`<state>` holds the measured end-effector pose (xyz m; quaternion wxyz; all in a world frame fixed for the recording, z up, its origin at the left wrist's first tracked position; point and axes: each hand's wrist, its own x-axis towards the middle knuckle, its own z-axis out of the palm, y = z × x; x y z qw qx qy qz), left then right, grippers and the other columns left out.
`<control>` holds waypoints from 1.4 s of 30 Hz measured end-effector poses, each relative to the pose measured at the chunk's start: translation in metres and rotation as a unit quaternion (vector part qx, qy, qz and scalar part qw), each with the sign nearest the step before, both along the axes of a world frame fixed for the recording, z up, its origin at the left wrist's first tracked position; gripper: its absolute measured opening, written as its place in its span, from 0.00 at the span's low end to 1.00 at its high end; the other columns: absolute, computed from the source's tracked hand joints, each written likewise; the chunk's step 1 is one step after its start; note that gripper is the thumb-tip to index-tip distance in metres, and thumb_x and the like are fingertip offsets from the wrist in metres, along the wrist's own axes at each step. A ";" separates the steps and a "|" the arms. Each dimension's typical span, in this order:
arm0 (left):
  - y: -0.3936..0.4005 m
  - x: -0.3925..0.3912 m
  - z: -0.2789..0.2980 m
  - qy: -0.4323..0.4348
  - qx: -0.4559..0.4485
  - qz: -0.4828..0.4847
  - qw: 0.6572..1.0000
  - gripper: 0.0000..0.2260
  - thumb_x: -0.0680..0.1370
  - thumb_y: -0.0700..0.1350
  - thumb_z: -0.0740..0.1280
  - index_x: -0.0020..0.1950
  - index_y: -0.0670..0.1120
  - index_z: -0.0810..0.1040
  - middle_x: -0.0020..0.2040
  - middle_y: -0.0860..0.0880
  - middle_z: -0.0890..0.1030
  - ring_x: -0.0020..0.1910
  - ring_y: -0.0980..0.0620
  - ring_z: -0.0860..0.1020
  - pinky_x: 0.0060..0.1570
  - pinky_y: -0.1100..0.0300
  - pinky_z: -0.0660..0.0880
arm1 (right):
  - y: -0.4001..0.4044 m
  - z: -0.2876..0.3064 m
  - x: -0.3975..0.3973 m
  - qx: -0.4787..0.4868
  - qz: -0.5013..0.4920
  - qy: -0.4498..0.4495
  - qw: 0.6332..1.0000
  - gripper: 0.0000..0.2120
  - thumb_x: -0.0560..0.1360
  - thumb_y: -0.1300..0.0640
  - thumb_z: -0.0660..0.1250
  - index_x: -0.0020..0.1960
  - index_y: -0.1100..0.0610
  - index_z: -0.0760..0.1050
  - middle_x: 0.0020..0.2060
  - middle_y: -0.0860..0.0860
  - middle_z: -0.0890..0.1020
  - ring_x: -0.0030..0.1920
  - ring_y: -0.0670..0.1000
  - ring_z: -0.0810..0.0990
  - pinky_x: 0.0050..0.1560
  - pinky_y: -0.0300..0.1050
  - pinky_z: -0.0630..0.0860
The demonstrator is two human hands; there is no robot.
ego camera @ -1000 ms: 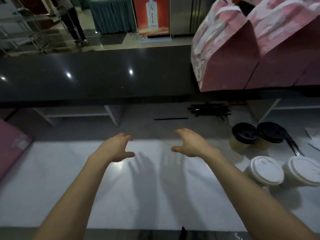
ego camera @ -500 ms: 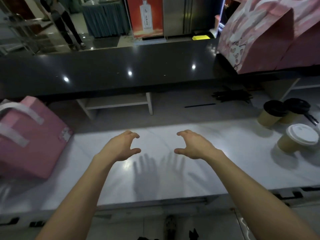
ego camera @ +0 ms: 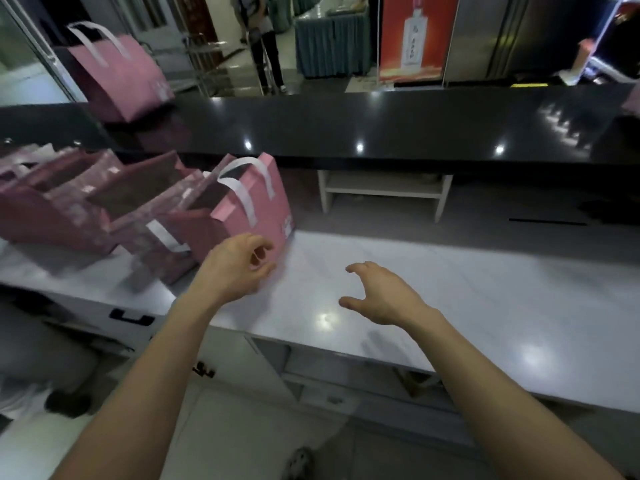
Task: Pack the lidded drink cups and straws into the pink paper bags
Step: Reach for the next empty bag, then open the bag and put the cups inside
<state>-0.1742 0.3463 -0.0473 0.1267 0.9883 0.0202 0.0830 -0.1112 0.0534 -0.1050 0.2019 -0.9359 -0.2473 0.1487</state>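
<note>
Both hands empty: left hand [ego camera: 239,263] loosely curled just beside the nearest pink bag [ego camera: 252,206], right hand [ego camera: 379,294] spread open above the white desk [ego camera: 485,306].

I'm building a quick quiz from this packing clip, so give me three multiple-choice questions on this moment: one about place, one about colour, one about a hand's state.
1. Where does the nearest pink bag stand?
A. white counter, before the left hand
B. dark upper ledge
C. floor

2. What colour are its handles?
A. black
B. white
C. red

3. What is the right hand doing?
A. gripping a cup
B. pinching a straw
C. hovering with spread fingers, holding nothing

Answers: 1 A, it stands on the white counter just beyond the left hand. 2 B, the loops are white. 3 C, nothing lies in its grip.
</note>
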 end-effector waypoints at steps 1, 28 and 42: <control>0.020 0.000 0.005 -0.022 -0.004 0.009 1.000 0.10 0.79 0.49 0.77 0.60 0.52 0.85 0.47 0.55 0.82 0.45 0.51 0.81 0.50 0.47 0.83 | 0.021 0.005 0.001 0.007 0.001 -0.012 1.000 0.36 0.81 0.37 0.70 0.83 0.49 0.64 0.79 0.49 0.71 0.74 0.55 0.75 0.72 0.54 0.74; 0.149 0.129 0.038 -0.100 -0.094 -0.176 0.975 0.08 0.82 0.56 0.74 0.57 0.55 0.87 0.66 0.52 0.76 0.70 0.50 0.73 0.72 0.45 0.73 | 0.129 0.105 0.057 -0.012 -0.279 -0.079 0.957 0.22 0.74 0.60 0.70 0.65 0.44 0.80 0.51 0.50 0.83 0.49 0.56 0.82 0.44 0.48 0.77; -0.213 0.180 0.023 0.020 -0.051 -0.397 0.916 0.25 0.77 0.53 0.80 0.73 0.53 0.81 0.68 0.53 0.81 0.67 0.50 0.79 0.69 0.47 0.77 | -0.197 0.114 0.042 -0.006 -0.343 -0.136 0.929 0.20 0.74 0.64 0.68 0.61 0.45 0.83 0.51 0.50 0.85 0.51 0.56 0.83 0.50 0.53 0.81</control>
